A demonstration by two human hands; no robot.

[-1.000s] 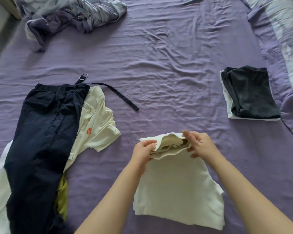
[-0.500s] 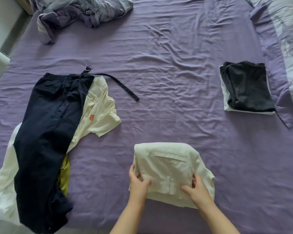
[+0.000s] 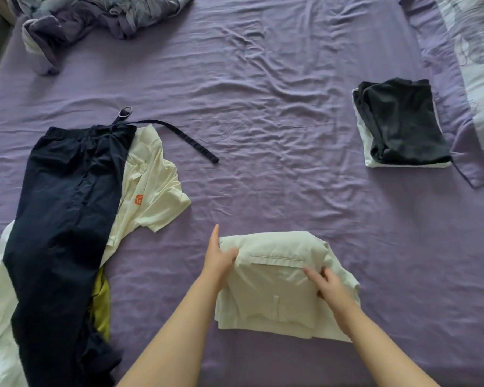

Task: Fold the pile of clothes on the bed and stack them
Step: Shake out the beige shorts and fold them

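Cream cotton garment, folded into a thick rectangle (image 3: 277, 277), lying on the wrinkled purple bed sheet (image 3: 263, 121) near the lower middle, between both hands. Left hand (image 3: 218, 258) at its upper left corner, fingers straight along the edge, thumb laid over the top of the fabric. Right hand (image 3: 329, 286) resting on the garment's right half, fingers loosely bent, tips on the cloth near the stitched pocket line; whether pinching, cannot tell. Off to the left, well apart: long navy trousers (image 3: 65, 233) spread over a cream shirt with an orange logo (image 3: 148, 191), dark strap (image 3: 190, 141) trailing out. Far right: small stack, folded charcoal garment (image 3: 403, 121) on top.
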